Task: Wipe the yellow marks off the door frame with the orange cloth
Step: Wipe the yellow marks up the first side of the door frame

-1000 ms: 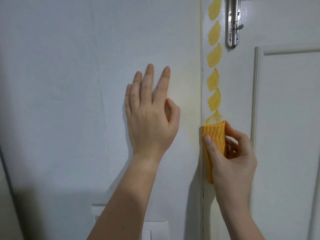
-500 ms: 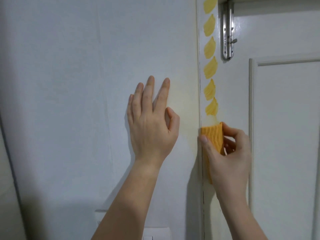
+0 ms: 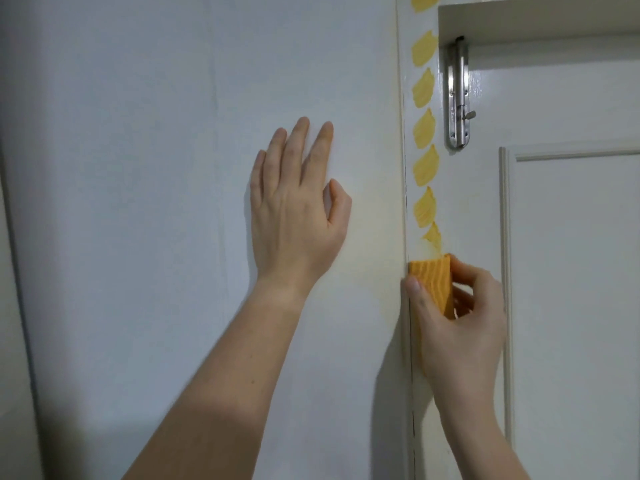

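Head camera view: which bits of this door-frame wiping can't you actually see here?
1. Lower part of the orange cloth: head view, hidden by the right hand gripping it.
2. The topmost yellow mark: head view, cut off by the top edge; higher marks unseen.
3. The door frame beneath cloth and hand: covered, so leftover yellow there cannot be told.
4. Palm of the left hand: faces the wall, hidden by the hand's back.

The right hand (image 3: 460,327) hides half the orange cloth (image 3: 433,282); topmost yellow mark (image 3: 424,1) cropped
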`<state>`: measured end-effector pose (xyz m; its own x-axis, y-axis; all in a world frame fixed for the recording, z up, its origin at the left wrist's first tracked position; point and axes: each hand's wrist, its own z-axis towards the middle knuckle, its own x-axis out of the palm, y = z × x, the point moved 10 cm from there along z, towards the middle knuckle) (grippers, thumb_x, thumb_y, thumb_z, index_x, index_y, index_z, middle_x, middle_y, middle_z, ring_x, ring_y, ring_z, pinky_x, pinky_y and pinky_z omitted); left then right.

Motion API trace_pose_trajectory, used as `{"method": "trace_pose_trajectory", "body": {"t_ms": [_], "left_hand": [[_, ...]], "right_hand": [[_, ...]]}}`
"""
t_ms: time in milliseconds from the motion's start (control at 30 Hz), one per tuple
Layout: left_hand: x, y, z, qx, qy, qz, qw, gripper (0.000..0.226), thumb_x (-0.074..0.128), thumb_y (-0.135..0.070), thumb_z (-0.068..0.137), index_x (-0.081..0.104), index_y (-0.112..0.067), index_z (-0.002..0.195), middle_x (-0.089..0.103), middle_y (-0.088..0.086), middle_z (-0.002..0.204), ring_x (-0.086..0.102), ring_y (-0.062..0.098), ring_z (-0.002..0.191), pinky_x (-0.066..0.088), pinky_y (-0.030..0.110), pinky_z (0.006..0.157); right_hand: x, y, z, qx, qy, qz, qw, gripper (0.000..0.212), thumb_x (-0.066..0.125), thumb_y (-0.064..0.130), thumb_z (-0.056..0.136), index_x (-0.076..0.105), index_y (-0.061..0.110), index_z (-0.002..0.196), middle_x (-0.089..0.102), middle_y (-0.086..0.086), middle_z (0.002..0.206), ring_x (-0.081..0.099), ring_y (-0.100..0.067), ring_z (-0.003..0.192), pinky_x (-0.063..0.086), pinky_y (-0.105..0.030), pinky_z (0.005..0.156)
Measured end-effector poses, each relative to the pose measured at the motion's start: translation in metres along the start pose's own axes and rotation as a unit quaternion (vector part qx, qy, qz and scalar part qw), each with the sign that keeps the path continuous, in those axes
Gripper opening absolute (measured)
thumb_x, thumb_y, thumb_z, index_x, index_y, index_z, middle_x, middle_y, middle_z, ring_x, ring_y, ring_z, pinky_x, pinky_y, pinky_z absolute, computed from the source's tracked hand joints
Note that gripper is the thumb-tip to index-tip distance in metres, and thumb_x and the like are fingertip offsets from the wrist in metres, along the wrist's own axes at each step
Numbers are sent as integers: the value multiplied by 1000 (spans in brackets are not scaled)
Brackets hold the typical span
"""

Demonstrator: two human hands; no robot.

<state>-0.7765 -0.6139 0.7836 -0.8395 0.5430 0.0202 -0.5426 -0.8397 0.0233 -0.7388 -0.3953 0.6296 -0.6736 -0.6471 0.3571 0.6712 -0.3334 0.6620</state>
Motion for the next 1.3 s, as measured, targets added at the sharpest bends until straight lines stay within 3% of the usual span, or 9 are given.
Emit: {"method": "trace_pose_trajectory", "body": {"t_ms": [133, 300, 500, 600, 700, 800, 900, 1067, 1300], "left_hand": [[-1, 1, 1, -4, -1, 1, 1000, 62, 41, -31, 107, 37, -26, 168, 34, 3, 176, 25, 27, 165, 20, 46, 135], [-3, 2, -1, -8, 0, -15, 1000, 62, 43, -30, 106, 38, -27, 168, 35, 2, 175, 25, 26, 165, 19, 45, 135], [-3, 1, 0, -9, 1, -14, 1000, 62, 42, -30, 106, 39, -27, 167, 36, 2, 175, 26, 27, 164, 19, 45, 135], [-2, 1, 0, -9, 3, -12, 1000, 62, 42, -30, 106, 39, -27, 167, 35, 2, 175, 25, 26, 165, 20, 46, 135], [-1, 1, 0, -11, 7, -14, 1000, 61, 42, -31, 106, 38, -28, 168, 35, 1, 175, 24, 25, 165, 20, 45, 135], [-1, 1, 0, -13, 6, -14, 1000, 61, 42, -31, 106, 39, -28, 168, 35, 1, 175, 25, 25, 165, 21, 46, 135], [-1, 1, 0, -12, 7, -12, 1000, 61, 41, -31, 106, 38, -28, 168, 35, 1, 175, 24, 25, 165, 21, 47, 135], [1, 1, 0, -13, 9, -8, 1000, 62, 43, -31, 106, 37, -28, 168, 34, 1, 176, 24, 25, 165, 22, 48, 135], [1, 2, -1, -16, 12, -16, 1000, 62, 42, -30, 106, 38, -29, 168, 34, 0, 175, 24, 25, 165, 21, 47, 135]], "right_hand": [[16, 28, 37, -38, 13, 10, 999, 43, 88, 36, 84, 66, 28, 120, 68, 10, 117, 67, -5, 98, 53, -18, 77], [11, 18, 57, 4, 38, 55, 998, 22, 75, 39, 96, 76, 23, 111, 76, 10, 95, 66, -7, 79, 51, -30, 73], [9, 7, 19, -8, 36, 24, 999, 50, 84, 34, 88, 65, 34, 134, 64, 18, 124, 65, 1, 110, 51, -15, 88], [14, 20, 20, -37, 16, 8, 999, 51, 82, 39, 89, 63, 33, 136, 58, 17, 119, 60, 0, 109, 49, -10, 84], [10, 19, 26, -24, 11, 45, 999, 39, 72, 41, 96, 69, 31, 133, 63, 16, 115, 63, 0, 105, 54, -21, 88], [7, 13, 33, -6, 38, 58, 998, 37, 79, 32, 93, 72, 31, 129, 70, 13, 117, 69, 1, 104, 56, -26, 91], [10, 19, 42, -16, 42, 51, 998, 37, 86, 29, 87, 71, 29, 122, 72, 7, 118, 71, -11, 100, 59, -34, 87], [25, 46, 70, -49, 31, 35, 998, 43, 86, 39, 85, 67, 27, 122, 72, 6, 107, 68, -7, 91, 55, -23, 76], [14, 34, 61, -28, 22, 48, 998, 30, 78, 31, 94, 73, 24, 123, 76, 13, 109, 71, 1, 99, 59, -21, 85]]}}
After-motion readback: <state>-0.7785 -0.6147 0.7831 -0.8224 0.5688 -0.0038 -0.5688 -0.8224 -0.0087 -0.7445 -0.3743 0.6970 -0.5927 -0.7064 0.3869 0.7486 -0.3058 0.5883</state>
